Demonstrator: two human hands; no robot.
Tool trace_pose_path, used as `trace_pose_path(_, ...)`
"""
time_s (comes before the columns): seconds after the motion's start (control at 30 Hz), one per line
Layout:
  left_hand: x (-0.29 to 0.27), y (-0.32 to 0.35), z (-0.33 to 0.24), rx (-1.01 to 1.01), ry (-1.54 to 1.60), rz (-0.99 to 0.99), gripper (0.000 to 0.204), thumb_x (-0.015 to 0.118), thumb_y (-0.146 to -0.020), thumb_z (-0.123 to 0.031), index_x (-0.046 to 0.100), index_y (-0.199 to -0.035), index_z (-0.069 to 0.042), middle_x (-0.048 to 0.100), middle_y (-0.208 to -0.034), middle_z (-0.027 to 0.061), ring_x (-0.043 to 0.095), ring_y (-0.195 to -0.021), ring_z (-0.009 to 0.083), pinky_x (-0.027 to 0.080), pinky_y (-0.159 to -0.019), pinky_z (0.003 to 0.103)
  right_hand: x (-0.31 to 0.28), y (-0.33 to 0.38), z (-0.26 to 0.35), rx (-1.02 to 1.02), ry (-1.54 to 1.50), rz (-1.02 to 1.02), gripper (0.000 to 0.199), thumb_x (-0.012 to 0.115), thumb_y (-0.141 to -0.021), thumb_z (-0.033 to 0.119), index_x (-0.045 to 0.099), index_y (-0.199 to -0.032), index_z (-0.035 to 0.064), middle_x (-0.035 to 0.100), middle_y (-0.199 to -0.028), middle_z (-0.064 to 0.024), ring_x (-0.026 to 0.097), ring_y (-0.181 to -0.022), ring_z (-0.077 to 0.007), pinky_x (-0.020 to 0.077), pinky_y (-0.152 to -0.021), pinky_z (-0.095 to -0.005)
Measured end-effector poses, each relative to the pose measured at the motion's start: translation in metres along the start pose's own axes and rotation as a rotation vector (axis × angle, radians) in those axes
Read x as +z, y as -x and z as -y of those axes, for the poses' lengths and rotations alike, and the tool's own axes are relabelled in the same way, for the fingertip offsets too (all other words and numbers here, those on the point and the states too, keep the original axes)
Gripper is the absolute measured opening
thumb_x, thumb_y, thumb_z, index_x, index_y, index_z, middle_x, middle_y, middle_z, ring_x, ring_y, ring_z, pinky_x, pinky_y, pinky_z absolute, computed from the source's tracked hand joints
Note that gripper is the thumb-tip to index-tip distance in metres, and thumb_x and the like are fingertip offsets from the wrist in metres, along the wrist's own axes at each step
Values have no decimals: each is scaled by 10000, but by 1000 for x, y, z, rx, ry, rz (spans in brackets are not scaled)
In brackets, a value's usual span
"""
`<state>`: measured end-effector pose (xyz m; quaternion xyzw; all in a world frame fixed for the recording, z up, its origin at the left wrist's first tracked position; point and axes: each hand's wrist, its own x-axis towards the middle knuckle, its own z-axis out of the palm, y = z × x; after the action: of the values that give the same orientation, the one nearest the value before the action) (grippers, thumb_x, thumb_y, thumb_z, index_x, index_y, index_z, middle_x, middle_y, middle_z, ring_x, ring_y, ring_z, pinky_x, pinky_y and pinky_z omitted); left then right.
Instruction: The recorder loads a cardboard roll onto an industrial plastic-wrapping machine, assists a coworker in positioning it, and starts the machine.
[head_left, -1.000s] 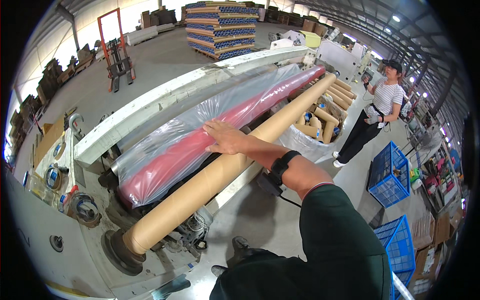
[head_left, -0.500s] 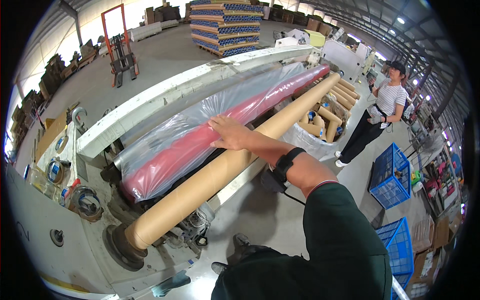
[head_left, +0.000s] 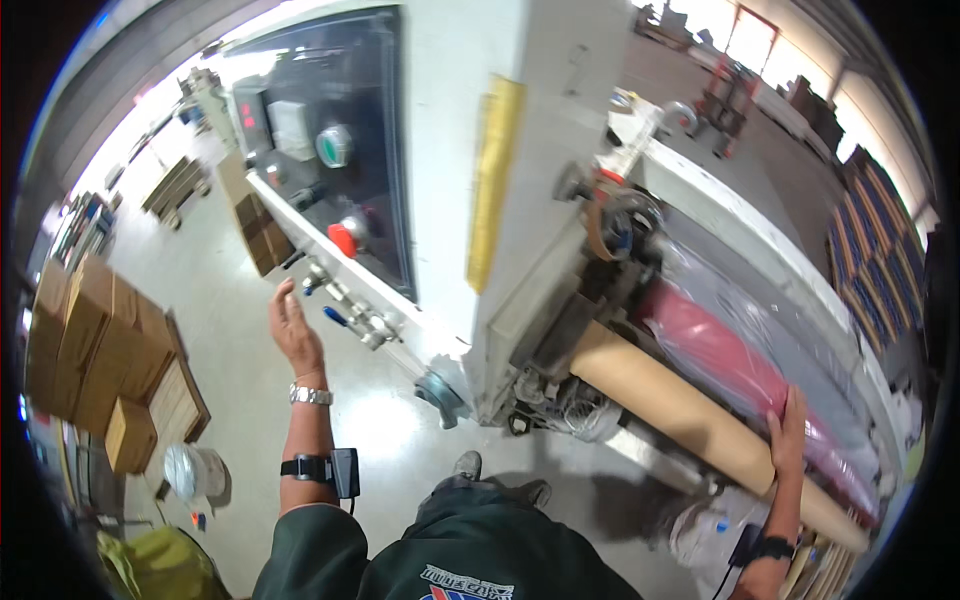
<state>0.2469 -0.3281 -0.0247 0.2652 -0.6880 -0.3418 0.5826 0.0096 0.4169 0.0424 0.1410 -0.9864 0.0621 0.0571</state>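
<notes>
My left hand (head_left: 293, 325) hangs in the air, open, its fingers stretched out and holding nothing. Just right of it is a row of small metal valves (head_left: 355, 315) with a blue lever, below the machine's control panel (head_left: 310, 150). A red knob (head_left: 343, 239) and a green button (head_left: 333, 146) sit on that panel. On the right, my right hand (head_left: 788, 430) lies open with its fingers stretched along the red roll (head_left: 710, 345), which is wrapped in clear plastic film. A brown cardboard tube (head_left: 665, 400) runs beside the roll, under my right wrist.
Stacked cardboard boxes (head_left: 110, 340) and a white bucket (head_left: 195, 472) stand on the left floor. The white machine housing (head_left: 560, 150) rises ahead. A red-framed hand stacker (head_left: 735, 95) and a stack of tubes (head_left: 875, 255) are at the far right.
The view has swung left to the control panel. My left hand has come into view beside the valves. My right hand still touches the red roll.
</notes>
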Motion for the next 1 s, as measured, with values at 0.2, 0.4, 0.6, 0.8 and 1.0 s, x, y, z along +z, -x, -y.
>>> trace_pose_path(0.2, -28, -13, -33, 83, 24, -61, 299, 457, -986, -149, 560, -1225, -2, 592, -1200, 111, 533, -1159, 202, 390, -1013, 325, 17, -11, 19, -9, 6, 40, 668, 520, -934, 304, 253, -1465, 0, 248, -1517, -221, 198, -1422, -366, 141, -1168, -440)
trace_pose_path(0.4, 16, 6, -90, 163, 245, 181, 263, 481, -968, -126, 566, -1170, 19, 599, -1139, 117, 577, -1024, 208, 459, -912, 338, -9, 27, -4, 163, 52, 55, 637, 541, -930, 312, 307, -1456, 38, 296, -1500, -212, 245, -1409, -348, 193, -1155, -413)
trace_pose_path(0.6, 56, 119, -235, 450, 416, 846, 419, 496, -933, -306, 568, -1132, 55, 593, -1135, 234, 581, -1030, 358, 456, -922, 440, 12, -16, 33, -51, 18, -144, 689, 544, -882, 509, 458, -1320, -16, 487, -1333, -255, 426, -1264, -407, 301, -1078, -488)
trace_pose_path(0.8, 216, 197, -345, 895, 256, 1219, 547, 601, -861, -234, 461, -1343, -16, 435, -1394, 212, 377, -1308, 395, 294, -1092, 452, 11, 11, 9, 46, 1, -122, 748, 508, -888, 521, 380, -1366, -40, 409, -1407, -215, 337, -1340, -352, 204, -1121, -504)
trace_pose_path(1.0, 254, 236, -330, 984, 72, 1301, 565, 601, -852, -330, 498, -1299, 0, 461, -1361, 221, 405, -1261, 412, 310, -1066, 471, 11, 17, 10, 24, -32, -165, 726, 503, -901, 499, 365, -1373, -35, 410, -1399, -211, 335, -1342, -339, 190, -1129, -497)
